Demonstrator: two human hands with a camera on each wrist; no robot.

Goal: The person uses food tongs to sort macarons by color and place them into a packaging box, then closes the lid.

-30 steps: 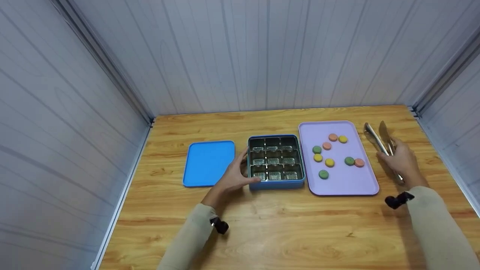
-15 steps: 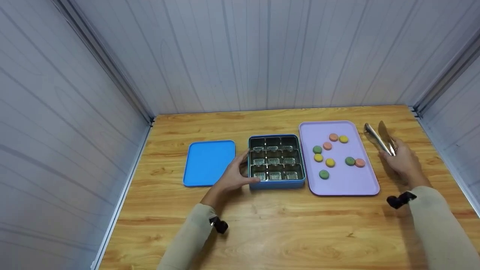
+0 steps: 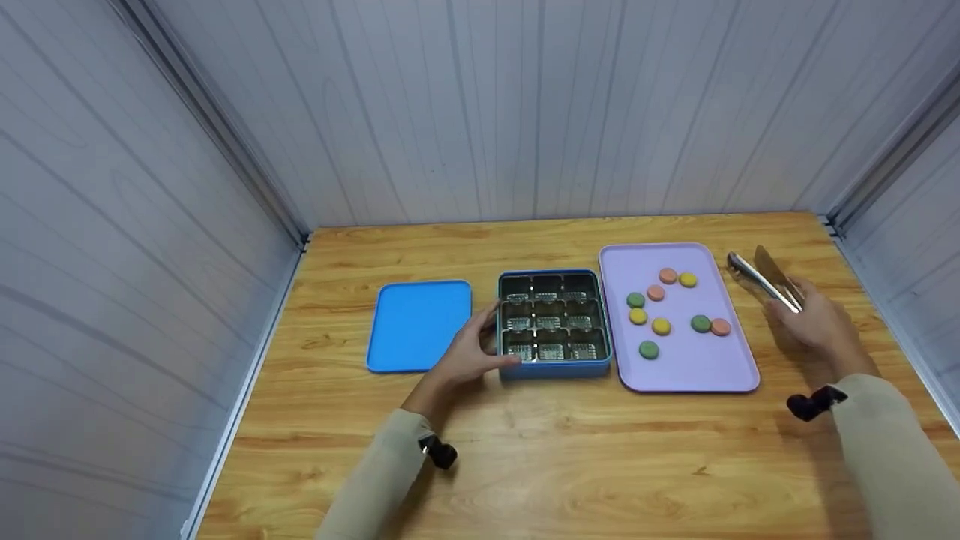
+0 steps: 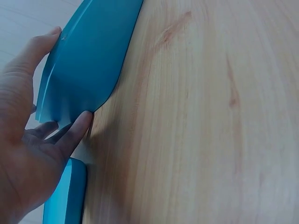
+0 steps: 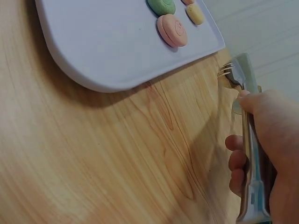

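Right hand (image 3: 817, 326) gripping shiny steel tongs (image 3: 761, 276), smooth rounded lilac tray (image 3: 697, 367)

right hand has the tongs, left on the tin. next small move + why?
Probably swing the tongs left over the lilac tray toward the nearest round sweet, the pink one. The right hand already grips the tongs off the table, beside the tray; the left hand rests against the compartment tin, whose cells look unfilled, while all the sweets lie on the tray.

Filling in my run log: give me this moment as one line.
left hand: rests on blue box | right hand: grips tongs | macarons: on purple tray | lid: left of box
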